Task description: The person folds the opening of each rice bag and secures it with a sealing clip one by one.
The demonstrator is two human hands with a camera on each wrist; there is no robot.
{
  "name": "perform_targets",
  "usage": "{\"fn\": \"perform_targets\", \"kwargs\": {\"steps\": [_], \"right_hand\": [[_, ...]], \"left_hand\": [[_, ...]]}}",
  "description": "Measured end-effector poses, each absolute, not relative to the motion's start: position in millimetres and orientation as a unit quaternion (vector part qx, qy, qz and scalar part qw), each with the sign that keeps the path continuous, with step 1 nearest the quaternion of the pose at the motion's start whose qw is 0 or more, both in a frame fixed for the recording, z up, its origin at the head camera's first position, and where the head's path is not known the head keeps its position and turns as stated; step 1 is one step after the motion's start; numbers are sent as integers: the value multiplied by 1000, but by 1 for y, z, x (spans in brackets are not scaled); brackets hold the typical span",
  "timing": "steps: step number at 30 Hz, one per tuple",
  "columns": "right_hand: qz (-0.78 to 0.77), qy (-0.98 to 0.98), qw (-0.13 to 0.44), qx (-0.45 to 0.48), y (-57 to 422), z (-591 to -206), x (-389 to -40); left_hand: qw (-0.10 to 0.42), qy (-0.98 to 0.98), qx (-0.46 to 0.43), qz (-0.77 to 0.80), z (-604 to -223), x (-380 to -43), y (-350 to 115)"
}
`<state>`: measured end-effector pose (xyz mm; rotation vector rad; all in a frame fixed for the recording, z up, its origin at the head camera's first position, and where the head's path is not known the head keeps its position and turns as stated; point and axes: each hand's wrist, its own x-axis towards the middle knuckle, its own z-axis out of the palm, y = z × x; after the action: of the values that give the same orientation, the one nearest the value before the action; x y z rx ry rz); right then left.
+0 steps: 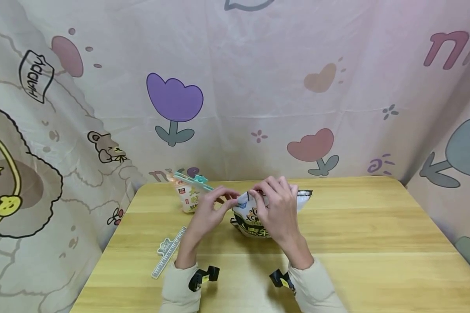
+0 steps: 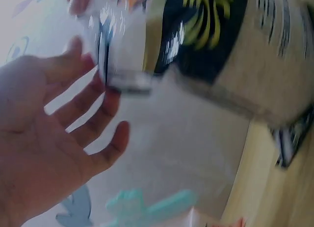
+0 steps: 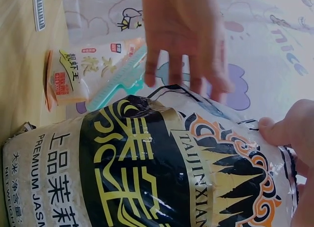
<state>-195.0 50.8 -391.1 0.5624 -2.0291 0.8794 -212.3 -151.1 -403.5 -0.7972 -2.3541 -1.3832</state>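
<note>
A rice bag [image 1: 254,228] with a black and gold label stands on the table, its clear upper part folded over. My right hand [image 1: 276,206] holds the top edge; in the right wrist view the thumb [image 3: 272,131] presses on the near face and the other fingers are mostly hidden behind the plastic. At the bag's left top corner is my left hand [image 1: 209,211], fingers loosely spread, fingertips [image 2: 112,101] right at the plastic edge. Lettering and an orange crown-like print [image 3: 240,163] show on the bag.
Behind my left hand stands a smaller snack bag [image 1: 186,198] with a teal sealing clip [image 1: 196,180] across its top. A pale clip with piano-key markings [image 1: 168,254] lies on the wooden table [image 1: 356,243] at left. Printed cloth [image 1: 250,87] hangs behind and at both sides.
</note>
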Motion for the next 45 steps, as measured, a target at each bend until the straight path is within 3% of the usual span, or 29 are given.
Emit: {"fn": "perform_targets", "kwargs": {"steps": [9, 26, 45], "right_hand": [[351, -809, 416, 223, 52, -390, -194], [352, -803, 421, 230, 48, -392, -195], [357, -802, 420, 232, 51, -391, -195]], "left_hand": [[191, -783, -228, -546, -403, -206, -116], [127, -823, -261, -489, -405, -213, -148], [123, -839, -273, -454, -415, -220, -166]]}}
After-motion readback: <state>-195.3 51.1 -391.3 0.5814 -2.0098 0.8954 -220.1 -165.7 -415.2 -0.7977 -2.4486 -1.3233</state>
